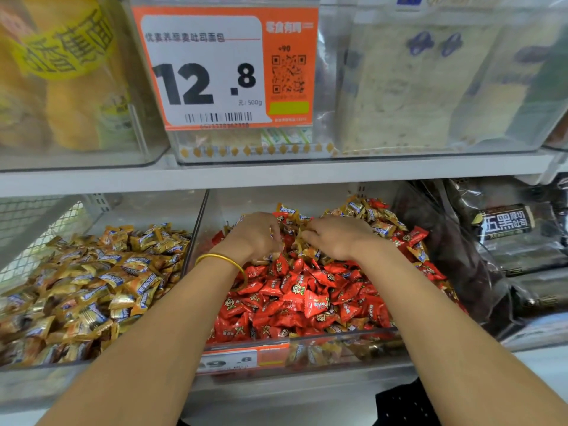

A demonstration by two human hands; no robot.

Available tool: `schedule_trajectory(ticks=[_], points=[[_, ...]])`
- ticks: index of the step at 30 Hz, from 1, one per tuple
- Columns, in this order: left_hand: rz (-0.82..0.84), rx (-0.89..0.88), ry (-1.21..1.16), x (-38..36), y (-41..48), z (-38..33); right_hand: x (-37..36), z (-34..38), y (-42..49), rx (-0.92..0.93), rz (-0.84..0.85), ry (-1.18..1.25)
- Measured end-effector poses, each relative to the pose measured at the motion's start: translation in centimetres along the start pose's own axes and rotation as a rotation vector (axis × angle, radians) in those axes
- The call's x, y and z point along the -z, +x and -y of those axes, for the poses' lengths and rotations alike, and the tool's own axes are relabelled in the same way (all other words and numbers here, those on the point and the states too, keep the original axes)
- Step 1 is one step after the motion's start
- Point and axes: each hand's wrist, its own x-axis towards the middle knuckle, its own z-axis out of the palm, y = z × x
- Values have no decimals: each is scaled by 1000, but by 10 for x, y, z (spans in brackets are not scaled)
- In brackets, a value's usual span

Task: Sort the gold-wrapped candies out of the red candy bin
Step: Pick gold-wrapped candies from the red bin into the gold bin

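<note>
Both hands reach deep into a clear plastic bin (307, 344) on a shop shelf. The left hand (256, 233) is palm down with its fingers curled into the sweets; whether they grip anything cannot be told, since the fingertips are buried. The right hand (336, 236) is also palm down, its fingers bent and gathered around a few gold-wrapped candies (302, 238) at the middle rear of the bin, just beside the left hand. A thin gold bangle (226, 261) circles the left wrist.

Around the hands, the bin holds a heap of red-wrapped triangular candies (302, 298) filling its front and middle. More gold-wrapped pieces are piled at the back right corner and scattered along the right edge and front wall. An orange price label is fixed to the bin's front.

To the left, touching it, a second clear bin (37, 368) is full of gold-wrapped candies only. To the right lie dark packaged goods (507, 224). On the shelf above, a large orange and white price tag (226, 67) reads 12.8.
</note>
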Motion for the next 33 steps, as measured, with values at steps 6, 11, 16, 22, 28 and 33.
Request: schedule_trajectory(ticks=[6, 11, 16, 22, 28, 33], points=[[-217, -5, -133, 12, -3, -1, -4, -4, 6, 19, 75, 100], [-247, -70, -199, 19, -13, 1, 1, 1, 11, 59, 130, 144], [-255, -77, -278, 22, -24, 0, 1, 6, 14, 54, 129, 173], [-231, -81, -380, 28, -36, -2, -3, 17, 16, 42, 72, 58], [-184, -87, -508, 34, -49, 0, 2, 7, 2, -22, -65, 619], [-181, -16, -624, 30, -47, -2, 9, -9, -12, -122, -48, 1205]])
